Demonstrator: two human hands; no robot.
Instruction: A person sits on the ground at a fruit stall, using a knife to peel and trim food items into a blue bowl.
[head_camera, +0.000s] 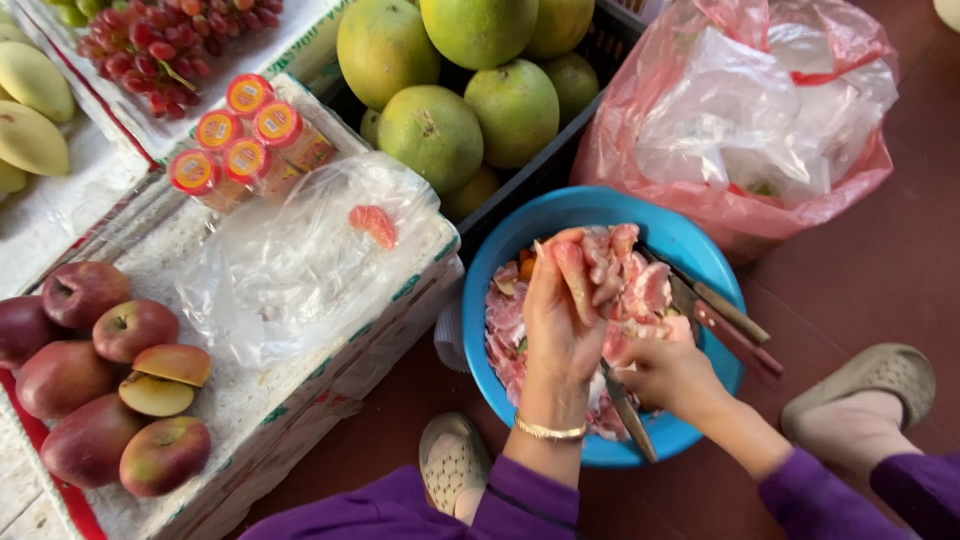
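My left hand (556, 318) holds a peeled pink pomelo piece (612, 268) over a blue plastic bowl (520, 240) filled with pink peel scraps. My right hand (668, 376) grips a knife (628, 414) whose blade points down toward the bowl's near rim, and its fingers touch the fruit's underside. A gold bangle circles my left wrist. Both sleeves are purple.
Two more knives (735, 325) rest across the bowl's right rim. Green pomelos (432, 135) fill a dark crate behind. A clear bag with one pink segment (373, 224) lies on a foam box with red apples (95, 370). A pink plastic bag (745, 120) sits at right. My sandalled feet flank the bowl.
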